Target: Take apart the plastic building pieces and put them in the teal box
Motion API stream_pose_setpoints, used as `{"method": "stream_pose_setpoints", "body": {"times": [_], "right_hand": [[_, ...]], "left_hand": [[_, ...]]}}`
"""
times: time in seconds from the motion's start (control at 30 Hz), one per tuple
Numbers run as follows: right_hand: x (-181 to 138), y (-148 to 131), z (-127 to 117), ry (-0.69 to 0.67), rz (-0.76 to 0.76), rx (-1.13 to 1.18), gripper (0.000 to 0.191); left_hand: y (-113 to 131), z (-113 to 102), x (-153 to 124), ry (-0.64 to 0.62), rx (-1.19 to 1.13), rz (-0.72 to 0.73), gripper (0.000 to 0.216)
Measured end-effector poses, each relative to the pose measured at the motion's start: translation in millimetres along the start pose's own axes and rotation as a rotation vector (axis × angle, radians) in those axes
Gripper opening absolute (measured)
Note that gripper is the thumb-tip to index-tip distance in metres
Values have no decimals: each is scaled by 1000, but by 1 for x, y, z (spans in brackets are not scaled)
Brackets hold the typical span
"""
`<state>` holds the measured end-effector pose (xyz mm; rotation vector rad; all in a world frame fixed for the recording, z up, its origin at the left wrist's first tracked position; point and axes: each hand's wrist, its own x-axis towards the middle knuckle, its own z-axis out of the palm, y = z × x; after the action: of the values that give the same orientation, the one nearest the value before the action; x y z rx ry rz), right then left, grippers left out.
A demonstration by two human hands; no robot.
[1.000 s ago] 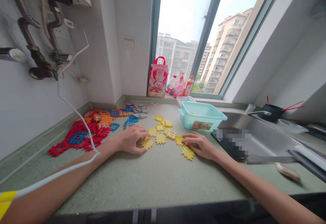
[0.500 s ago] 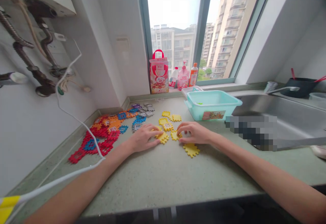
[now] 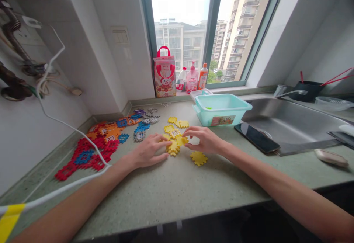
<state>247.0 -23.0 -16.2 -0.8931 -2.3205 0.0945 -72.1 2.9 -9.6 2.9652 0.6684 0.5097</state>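
Note:
My left hand (image 3: 151, 150) lies low over the counter with its fingers apart, the fingertips touching a yellow toothed building tile (image 3: 173, 148). Across from it, my right hand (image 3: 204, 139) pinches another yellow tile (image 3: 182, 140) between thumb and fingers, its edge against or over the first one. Behind these lies a yellow tile with a white window insert (image 3: 175, 134). Two more yellow tiles, a framed one (image 3: 172, 120) and a solid one (image 3: 183, 124), sit farther back. A loose yellow tile (image 3: 198, 158) rests in front of my right hand.
Red tiles (image 3: 83, 145), orange tiles (image 3: 113, 128), blue tiles (image 3: 142, 126) and grey tiles (image 3: 151, 114) lie at the left, crossed by a white cable (image 3: 83, 134). A turquoise bin (image 3: 224, 112) stands at the back. A phone (image 3: 257, 138) lies beside the sink (image 3: 293, 121).
My right hand has brought its yellow tile leftward against the tile under my left fingers. The view has turned to the right, and the phone now shows clearly.

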Motion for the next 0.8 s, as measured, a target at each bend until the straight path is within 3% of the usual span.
{"method": "stream_pose_setpoints", "body": {"times": [0.17, 0.3, 0.4, 0.5, 0.8], "right_hand": [[5, -19, 16, -50, 58, -49, 26], [8, -29, 21, -112, 101, -62, 18], [10, -34, 23, -136, 112, -74, 25], [10, -36, 23, -157, 125, -94, 36], [6, -27, 18, -175, 52, -10, 25]], "left_hand": [[11, 7, 3, 29, 48, -53, 26], [6, 14, 3, 80, 45, -54, 21], [1, 17, 2, 104, 24, -10, 22], [-1, 17, 2, 108, -1, 34, 21], [-1, 7, -1, 71, -36, 71, 12]]}}
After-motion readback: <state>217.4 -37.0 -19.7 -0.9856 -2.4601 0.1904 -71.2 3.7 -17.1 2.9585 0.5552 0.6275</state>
